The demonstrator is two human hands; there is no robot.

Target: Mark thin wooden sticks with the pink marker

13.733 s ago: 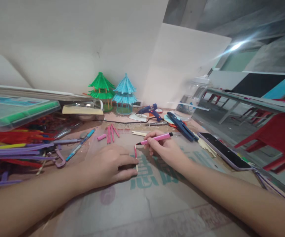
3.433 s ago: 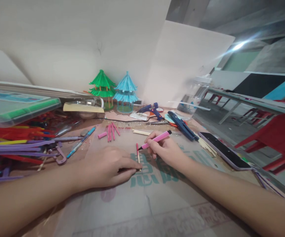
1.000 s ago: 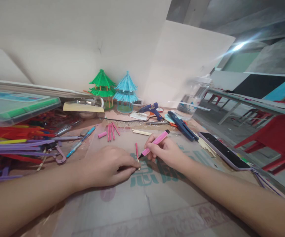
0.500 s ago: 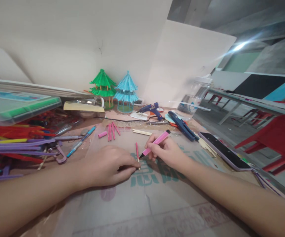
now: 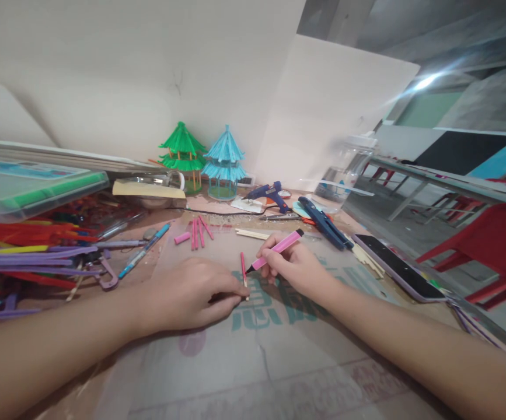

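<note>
Could skid off the narrow, part-reddened stick (image 5: 243, 261) and mark the plastic sheet (image 5: 211, 361) beneath, or smear colour onto the left hand (image 5: 195, 294), from too hard a push on the pink marker (image 5: 285, 242) gripped in the right hand (image 5: 294, 265) or too light a hold at the pale near end. Lying between both hands on that sheet, and so likely to swivel at the unheld far end. Cannot tell whether pinched or merely pressed under the left fingertips, nor how evenly coloured underneath, nor whether touched by the marker's tip
</note>
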